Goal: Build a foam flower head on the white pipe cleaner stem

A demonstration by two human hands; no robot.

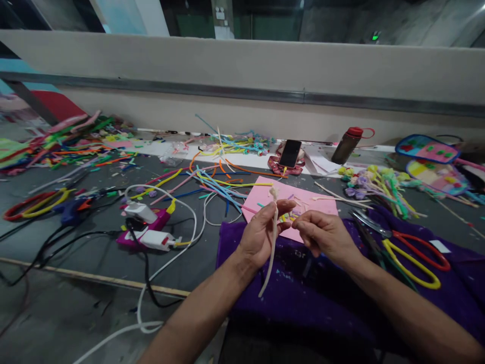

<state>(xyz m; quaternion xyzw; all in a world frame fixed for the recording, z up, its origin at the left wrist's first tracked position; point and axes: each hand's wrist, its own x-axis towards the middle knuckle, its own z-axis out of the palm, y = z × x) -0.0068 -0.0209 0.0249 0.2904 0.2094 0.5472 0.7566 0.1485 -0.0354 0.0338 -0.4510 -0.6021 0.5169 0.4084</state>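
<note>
Left hand, centre of the frame: thumb and fingers clamped on a long, slender, cream fuzzy stem, which is held nearly upright, its knotted tip uppermost and its tail curved down past the wrist. Right hand, just beside: fingertips drawn together; whether anything is pinched between them cannot be told. Behind both hands, a flat pink sheet, strewn with small coloured pieces. Beneath the forearms, a deep-purple cloth, spread over the dark-grey tabletop; on it, at right, metal scissors with red and yellow handles. Upper centre: a black-screened phone, propped at a slant. Upper right: a dark bottle with a red cap, tilted; below it, a bundle of pastel fuzzy flowers. Left of the sheet: loose light-blue fuzzy stems, crossed. Left of centre: a magenta power strip with white plugs inserted. Far left: a blue glue gun, laid down.
</note>
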